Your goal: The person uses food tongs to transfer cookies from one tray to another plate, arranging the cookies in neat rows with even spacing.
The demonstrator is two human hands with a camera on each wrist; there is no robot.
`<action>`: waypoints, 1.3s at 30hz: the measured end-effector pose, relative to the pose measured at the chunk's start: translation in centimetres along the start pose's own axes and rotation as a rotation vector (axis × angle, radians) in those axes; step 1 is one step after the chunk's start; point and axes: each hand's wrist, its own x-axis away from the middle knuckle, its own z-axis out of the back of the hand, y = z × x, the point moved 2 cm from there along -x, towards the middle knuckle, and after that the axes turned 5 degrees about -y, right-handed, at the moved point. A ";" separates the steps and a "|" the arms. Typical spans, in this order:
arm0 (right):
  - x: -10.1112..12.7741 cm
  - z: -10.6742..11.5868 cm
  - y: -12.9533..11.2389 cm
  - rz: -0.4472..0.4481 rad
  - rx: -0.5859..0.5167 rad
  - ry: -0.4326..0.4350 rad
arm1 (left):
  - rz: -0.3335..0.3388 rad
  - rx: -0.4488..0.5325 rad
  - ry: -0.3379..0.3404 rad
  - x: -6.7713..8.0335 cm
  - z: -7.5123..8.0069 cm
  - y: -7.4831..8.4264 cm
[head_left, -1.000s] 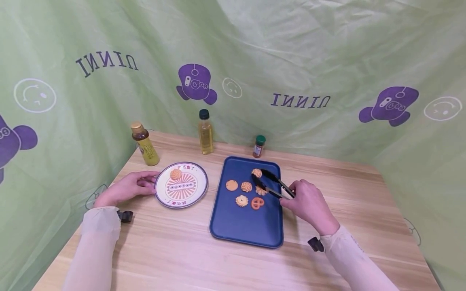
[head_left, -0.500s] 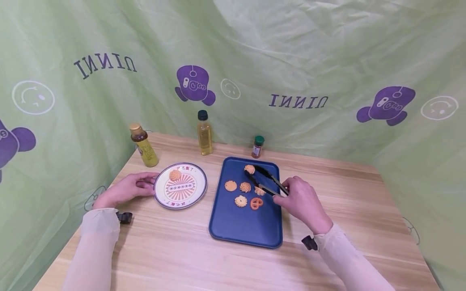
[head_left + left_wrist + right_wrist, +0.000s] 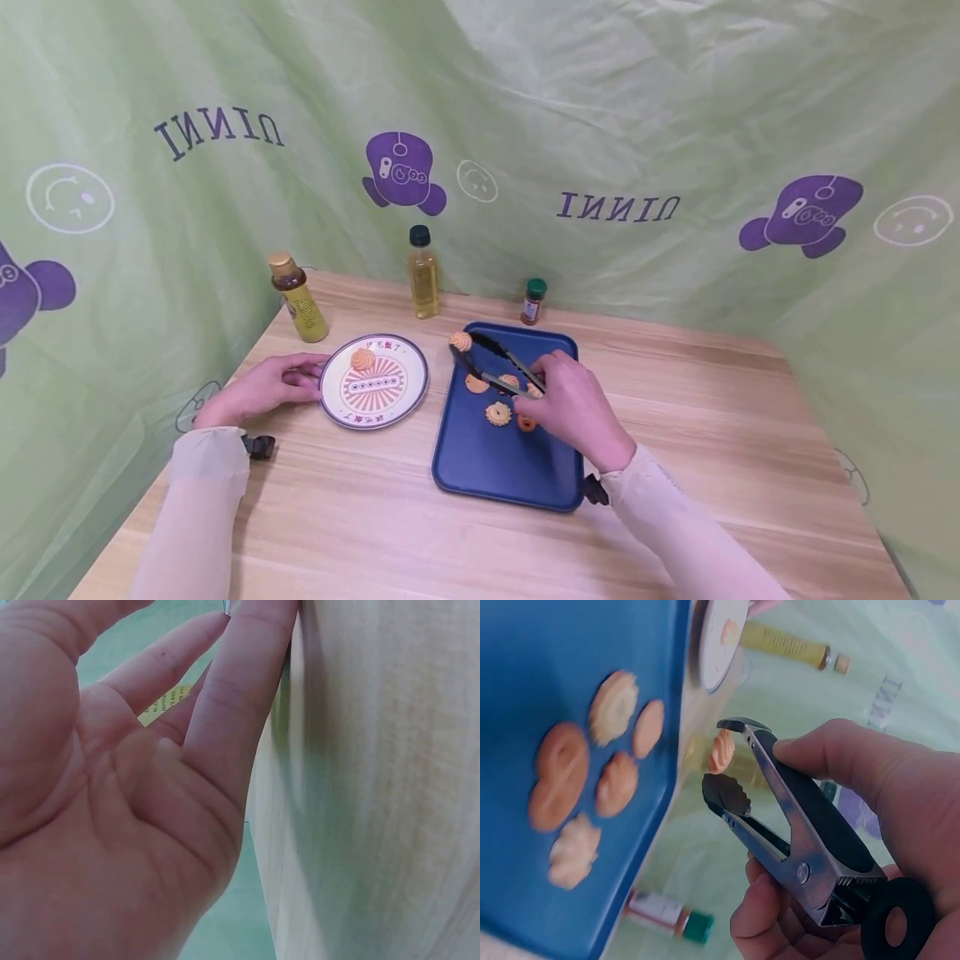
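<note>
The left hand (image 3: 112, 802) fills the view, fingers (image 3: 240, 697) straight along the wooden surface (image 3: 382, 787); what they touch is unclear.

Both arms wear thin, pale cream sleeves (image 3: 202, 500) reaching the wrists, each with a small black clip-like mount (image 3: 258, 446) at the cuff; the hands are bare.

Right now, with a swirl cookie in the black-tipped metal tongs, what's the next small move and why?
Probably keep carrying left toward the round striped plate. The right hand grips the black-tipped metal tongs, pinching a swirl cookie over the far-left corner of the blue tray, short of the plate. One similar cookie lies there already; the left hand touches the plate's rim.
</note>
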 end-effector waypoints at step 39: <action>-4.3 -6.2 -7.5 0.181 0.144 -0.062 | 0.002 0.007 0.007 0.1 -0.1 -0.1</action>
